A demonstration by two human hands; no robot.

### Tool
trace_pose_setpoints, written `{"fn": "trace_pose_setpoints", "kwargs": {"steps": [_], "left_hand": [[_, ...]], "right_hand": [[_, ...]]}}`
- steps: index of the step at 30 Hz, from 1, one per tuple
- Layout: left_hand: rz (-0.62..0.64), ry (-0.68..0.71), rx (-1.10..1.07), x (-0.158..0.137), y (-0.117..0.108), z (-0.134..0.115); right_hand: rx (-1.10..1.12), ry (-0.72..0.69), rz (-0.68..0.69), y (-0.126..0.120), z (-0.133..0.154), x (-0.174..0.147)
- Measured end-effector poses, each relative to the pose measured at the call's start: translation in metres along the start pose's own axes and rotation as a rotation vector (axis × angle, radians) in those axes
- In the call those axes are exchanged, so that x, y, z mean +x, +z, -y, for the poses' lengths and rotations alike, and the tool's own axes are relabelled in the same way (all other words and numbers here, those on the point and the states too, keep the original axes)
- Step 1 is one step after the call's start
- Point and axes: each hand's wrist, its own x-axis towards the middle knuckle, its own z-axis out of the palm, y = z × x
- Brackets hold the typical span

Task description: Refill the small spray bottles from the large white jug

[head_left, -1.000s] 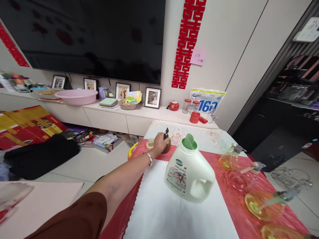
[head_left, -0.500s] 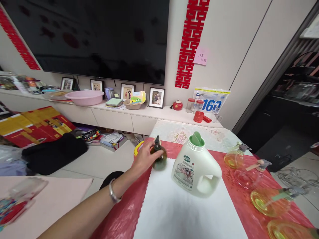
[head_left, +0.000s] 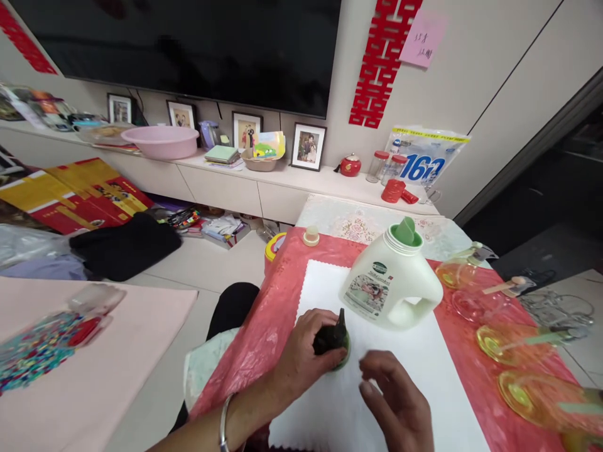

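My left hand (head_left: 300,353) is wrapped round a small dark green pump bottle (head_left: 333,338) with a black pump head, over the white sheet (head_left: 325,411). Most of the bottle's body is hidden by the fingers. To its right, my right hand (head_left: 399,402) is a little blurred, its thumb and fingers curved but apart, with nothing visible between them. Just beyond both hands stands a large pale green detergent jug (head_left: 393,276), uncapped, with a green spout in its mouth. A pale round cap (head_left: 311,236) lies on the red tablecloth (head_left: 257,351) near the far left edge.
Several clear pump bottles with yellowish or pinkish liquid, one of them a yellow bottle (head_left: 499,342), line the right edge. A low white cabinet (head_left: 226,185) runs along the wall, bearing a pink basin (head_left: 160,143). At left, a pink surface (head_left: 136,351) holds colourful beads (head_left: 40,345).
My left hand has brought the pump bottle nearer to me, from the sheet's far left corner. My right hand has come into view. The cap now shows. The view has tilted downward.
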Motion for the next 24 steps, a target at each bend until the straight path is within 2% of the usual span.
{"fn": "trace_pose_setpoints", "kwargs": {"steps": [5, 13, 19, 24], "left_hand": [[-0.071, 0.133, 0.046, -0.01, 0.016, 0.018], [-0.112, 0.238, 0.112, -0.017, 0.024, 0.037], [-0.189, 0.27, 0.101, -0.021, 0.03, 0.046], [-0.182, 0.301, 0.096, -0.02, 0.029, 0.048]], "right_hand": [[-0.277, -0.2, -0.023, 0.032, 0.002, 0.019], [-0.621, -0.362, -0.168, 0.053, 0.009, 0.032], [-0.716, -0.361, -0.233, 0.061, 0.013, 0.039], [-0.719, -0.318, -0.223, 0.059, 0.013, 0.038]]}}
